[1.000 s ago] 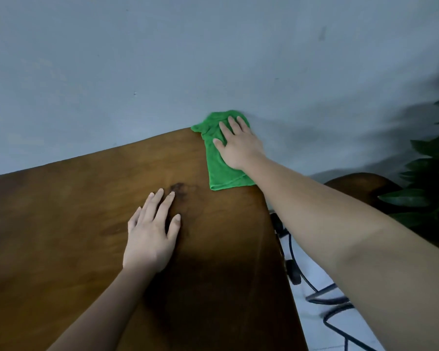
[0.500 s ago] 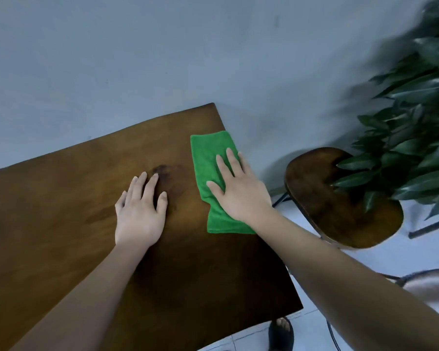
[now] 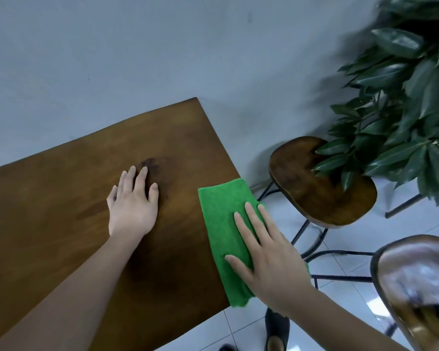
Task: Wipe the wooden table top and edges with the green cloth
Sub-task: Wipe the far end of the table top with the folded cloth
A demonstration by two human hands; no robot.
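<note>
Nearest the viewer, the right hand (image 3: 266, 257) lies flat with its fingers spread and pressed down on the green cloth (image 3: 226, 231), palm over the cloth's nearer right part; it does not clutch the cloth but pins it against the wood. The cloth is a folded strip lying along the right edge of the desk (image 3: 61, 198), its near end reaching the near right corner and its far right corner hanging slightly past the edge. Below that hand, under the desk edge, a dark shoe (image 3: 276, 325) shows on the white tiled floor (image 3: 340, 249).

To the left of the right hand and a little farther off, the left hand (image 3: 132, 206) rests palm down on the bare wood, fingers open and loosely together, holding nothing. It is well apart from the cloth. Just beyond its fingertips there is a dark stain (image 3: 152, 164) in the wood.

To the right of the right hand, a glossy wooden seat (image 3: 416, 282) on black metal legs is blurred at the frame edge. Farther out to the right stands a second wooden stool (image 3: 312, 188), with leaves of a green plant (image 3: 403, 110) hanging over its seat. Beyond both hands the desk's far edge meets a plain grey wall (image 3: 137, 46).
</note>
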